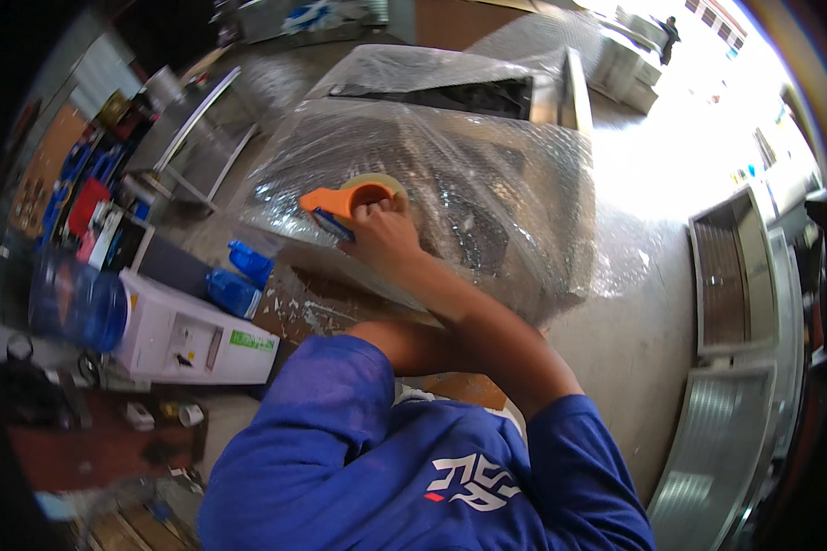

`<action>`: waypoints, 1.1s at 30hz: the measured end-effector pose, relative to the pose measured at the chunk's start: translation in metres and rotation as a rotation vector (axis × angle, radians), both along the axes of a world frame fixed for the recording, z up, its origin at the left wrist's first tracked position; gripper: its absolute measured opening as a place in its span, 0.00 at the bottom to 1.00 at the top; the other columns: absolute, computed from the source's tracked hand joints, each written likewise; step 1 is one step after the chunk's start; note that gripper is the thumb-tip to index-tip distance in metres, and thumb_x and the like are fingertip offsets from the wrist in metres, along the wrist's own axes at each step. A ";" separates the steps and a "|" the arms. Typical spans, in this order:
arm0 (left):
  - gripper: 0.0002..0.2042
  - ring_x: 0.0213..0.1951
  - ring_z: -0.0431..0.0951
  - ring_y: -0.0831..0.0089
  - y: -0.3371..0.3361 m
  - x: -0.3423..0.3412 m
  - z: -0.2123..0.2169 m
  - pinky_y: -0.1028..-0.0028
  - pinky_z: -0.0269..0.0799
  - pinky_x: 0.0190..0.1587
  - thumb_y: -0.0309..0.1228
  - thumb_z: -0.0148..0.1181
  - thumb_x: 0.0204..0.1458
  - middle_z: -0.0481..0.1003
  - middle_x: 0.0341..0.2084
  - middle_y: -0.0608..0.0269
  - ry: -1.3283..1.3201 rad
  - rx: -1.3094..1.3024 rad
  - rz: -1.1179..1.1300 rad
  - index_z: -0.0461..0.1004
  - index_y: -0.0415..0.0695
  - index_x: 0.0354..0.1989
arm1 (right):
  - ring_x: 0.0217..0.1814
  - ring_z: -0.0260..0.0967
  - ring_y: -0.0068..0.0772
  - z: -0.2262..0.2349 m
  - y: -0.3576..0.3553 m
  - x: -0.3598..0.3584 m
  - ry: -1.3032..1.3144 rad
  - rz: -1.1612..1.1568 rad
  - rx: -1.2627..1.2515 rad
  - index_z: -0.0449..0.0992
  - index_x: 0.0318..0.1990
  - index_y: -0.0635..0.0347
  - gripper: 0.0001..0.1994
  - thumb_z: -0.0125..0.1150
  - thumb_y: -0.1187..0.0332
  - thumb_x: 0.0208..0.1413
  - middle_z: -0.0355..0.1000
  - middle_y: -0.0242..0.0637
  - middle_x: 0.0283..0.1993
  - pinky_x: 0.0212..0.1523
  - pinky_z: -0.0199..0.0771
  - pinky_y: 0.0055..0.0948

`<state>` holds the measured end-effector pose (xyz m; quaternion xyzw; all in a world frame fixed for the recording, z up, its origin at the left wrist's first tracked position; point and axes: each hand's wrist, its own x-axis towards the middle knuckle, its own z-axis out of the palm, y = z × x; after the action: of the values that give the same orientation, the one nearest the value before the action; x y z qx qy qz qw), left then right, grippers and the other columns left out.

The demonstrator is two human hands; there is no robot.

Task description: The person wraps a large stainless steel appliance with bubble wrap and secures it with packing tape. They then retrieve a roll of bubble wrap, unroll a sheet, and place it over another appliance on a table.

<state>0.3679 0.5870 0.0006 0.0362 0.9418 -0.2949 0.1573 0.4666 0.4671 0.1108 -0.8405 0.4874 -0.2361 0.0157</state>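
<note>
Head view shows, at far left, a blue water bottle (pixel 78 303) on a white water cooler (pixel 198 335). Next, an orange tape dispenser (pixel 326 199) is over bubble wrap (pixel 542 211) covering a bulky object, the right hand (pixel 383 234) gripping it. The left forearm (pixel 413 347) passes beneath the right forearm (pixel 496 321); its hand is hidden, so I cannot tell its grip. Farther right is an open-fronted cabinet (pixel 753 266).

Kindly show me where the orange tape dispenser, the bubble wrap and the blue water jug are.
Orange tape dispenser (pixel 333 200): head view, on its orange body.
Bubble wrap (pixel 459 174): head view, on its upper face.
Blue water jug (pixel 78 298): head view, on its side wall.
</note>
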 end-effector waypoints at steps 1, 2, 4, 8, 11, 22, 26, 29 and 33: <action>0.15 0.48 0.75 0.61 -0.001 0.004 0.000 0.56 0.65 0.54 0.38 0.50 0.56 0.78 0.37 0.57 0.016 -0.009 -0.028 0.80 0.44 0.38 | 0.45 0.76 0.46 -0.005 -0.005 0.005 -0.006 0.000 0.102 0.74 0.41 0.68 0.19 0.61 0.57 0.54 0.77 0.52 0.36 0.54 0.67 0.42; 0.14 0.48 0.75 0.61 -0.002 0.009 0.000 0.57 0.65 0.54 0.38 0.50 0.56 0.78 0.37 0.57 0.027 -0.017 -0.052 0.80 0.44 0.37 | 0.44 0.76 0.46 -0.012 -0.007 0.009 -0.020 0.002 0.209 0.74 0.40 0.67 0.19 0.61 0.57 0.53 0.78 0.52 0.35 0.57 0.65 0.42; 0.14 0.47 0.75 0.61 -0.003 0.012 0.000 0.58 0.65 0.54 0.37 0.51 0.55 0.78 0.36 0.57 0.047 -0.035 -0.111 0.80 0.43 0.37 | 0.33 0.78 0.48 -0.016 -0.005 0.011 -0.120 0.038 0.069 0.74 0.36 0.69 0.15 0.61 0.62 0.51 0.77 0.51 0.28 0.56 0.67 0.40; 0.12 0.46 0.75 0.62 -0.012 0.018 0.003 0.60 0.65 0.54 0.36 0.52 0.53 0.77 0.35 0.58 0.055 -0.085 -0.191 0.80 0.43 0.35 | 0.28 0.74 0.54 0.037 0.048 -0.008 -0.393 0.141 -0.032 0.73 0.32 0.68 0.24 0.64 0.50 0.51 0.73 0.50 0.23 0.40 0.74 0.43; 0.11 0.45 0.75 0.63 -0.014 0.013 0.001 0.61 0.65 0.53 0.35 0.53 0.52 0.77 0.34 0.58 0.060 -0.088 -0.217 0.79 0.42 0.34 | 0.31 0.72 0.54 0.091 0.119 -0.064 -0.664 0.240 0.012 0.70 0.37 0.67 0.24 0.69 0.53 0.47 0.71 0.51 0.27 0.36 0.70 0.45; 0.08 0.41 0.75 0.65 -0.026 -0.005 0.005 0.66 0.66 0.52 0.32 0.56 0.47 0.75 0.30 0.59 0.115 -0.006 -0.229 0.78 0.41 0.29 | 0.37 0.77 0.31 -0.082 0.303 -0.313 -2.088 0.025 0.507 0.69 0.54 0.69 0.23 0.61 0.59 0.58 0.77 0.45 0.41 0.41 0.78 0.32; 0.07 0.43 0.75 0.65 -0.023 -0.011 0.012 0.69 0.67 0.51 0.29 0.57 0.45 0.76 0.33 0.56 0.177 0.151 -0.156 0.77 0.39 0.29 | 0.23 0.73 0.31 -0.173 0.250 -0.338 -2.388 -0.028 0.760 0.74 0.40 0.64 0.16 0.55 0.57 0.63 0.74 0.37 0.24 0.29 0.77 0.30; 0.04 0.41 0.76 0.67 -0.016 -0.019 0.020 0.71 0.68 0.49 0.28 0.58 0.45 0.74 0.29 0.60 0.184 0.142 -0.115 0.75 0.42 0.26 | 0.18 0.67 0.26 -0.200 0.204 -0.341 -2.612 0.013 1.174 0.75 0.37 0.60 0.17 0.52 0.55 0.64 0.70 0.35 0.18 0.23 0.72 0.30; 0.03 0.40 0.76 0.68 -0.011 -0.022 0.023 0.71 0.68 0.49 0.28 0.58 0.45 0.73 0.26 0.62 0.213 0.141 -0.069 0.74 0.43 0.25 | 0.15 0.66 0.22 -0.211 0.162 -0.342 -2.438 0.124 1.561 0.77 0.35 0.60 0.18 0.52 0.53 0.65 0.70 0.31 0.18 0.19 0.70 0.23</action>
<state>0.3457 0.5756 0.0232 0.0481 0.9698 -0.2352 0.0433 0.1245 0.6292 -0.1003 0.0825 0.1366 -0.4696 0.8683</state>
